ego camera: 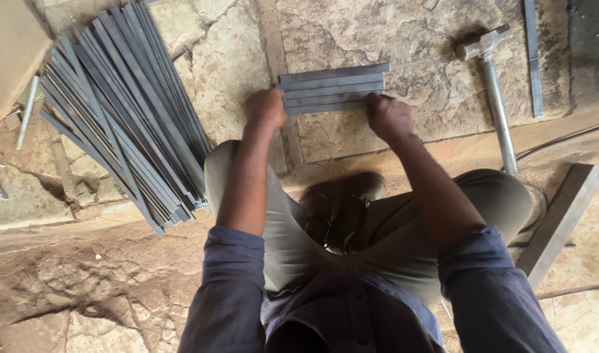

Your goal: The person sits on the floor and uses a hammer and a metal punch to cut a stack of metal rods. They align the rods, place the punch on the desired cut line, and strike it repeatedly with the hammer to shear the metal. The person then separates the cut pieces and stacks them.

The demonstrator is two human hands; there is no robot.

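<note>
Head view: both hands, left hand [265, 108] and right hand [388, 116], grip a short stack of flat grey metal strips [333, 87] on the stone floor [404, 39].

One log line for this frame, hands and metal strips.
left hand: on short strips, left end | right hand: right end | long strips: piled left | hammer: right, untouched

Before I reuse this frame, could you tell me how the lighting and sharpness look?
Head view: soft daylight, no glare on the small stack of metal strips; left hand and right hand slightly motion-blurred; the hammer is sharp; the lap is in shadow.
</note>
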